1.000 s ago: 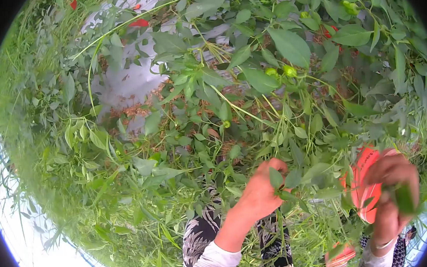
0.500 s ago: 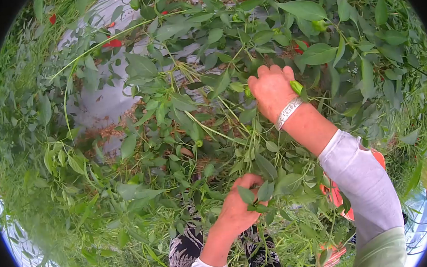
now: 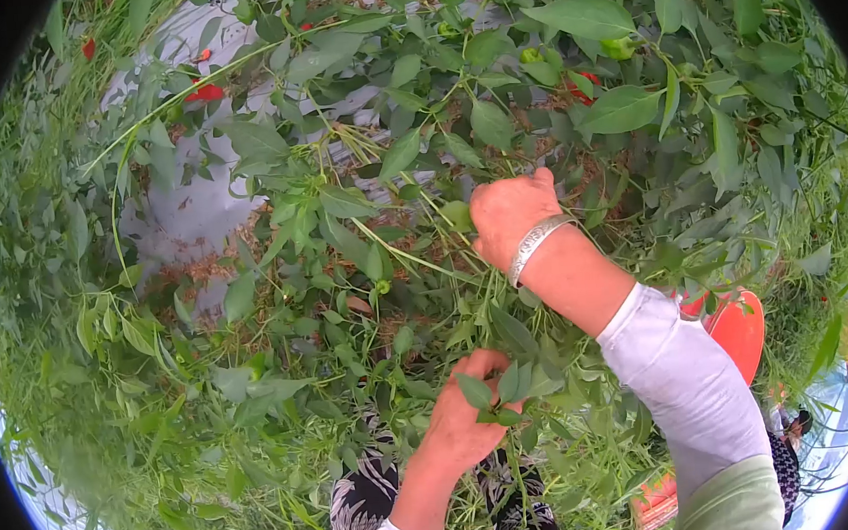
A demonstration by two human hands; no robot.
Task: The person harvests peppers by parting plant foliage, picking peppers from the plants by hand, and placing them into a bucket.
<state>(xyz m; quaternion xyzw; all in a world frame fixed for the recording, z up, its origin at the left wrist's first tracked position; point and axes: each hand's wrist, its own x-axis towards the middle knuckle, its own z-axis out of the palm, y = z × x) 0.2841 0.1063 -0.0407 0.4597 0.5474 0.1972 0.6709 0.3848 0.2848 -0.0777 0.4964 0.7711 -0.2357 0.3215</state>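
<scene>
My left hand (image 3: 464, 416) is low in the middle of the view, its fingers curled round a leafy pepper stem (image 3: 501, 415) whose leaves stick out past the fingertips. Higher and to the right, my right hand (image 3: 518, 220), wearing a silver bracelet (image 3: 539, 246), is closed among the pepper plant's branches. Its fingertips point away and are hidden, so what they hold cannot be made out. A green leaf or pod (image 3: 457, 215) shows beside its knuckles. Above hang a red pepper (image 3: 584, 86) and a green pepper (image 3: 617, 48).
Red peppers (image 3: 206, 93) lie at upper left near grey plastic sheeting (image 3: 185, 199) strewn with dry straw. A long bare stem (image 3: 167, 106) arches across there. An orange-red container (image 3: 740, 332) stands right, behind my sleeve. Grass (image 3: 265, 517) surrounds my patterned trousers (image 3: 362, 489).
My right hand has drawn down and slightly left, closer to my left hand. The green pod that showed by its wrist is out of sight. My left hand keeps its grip nearly in place.
</scene>
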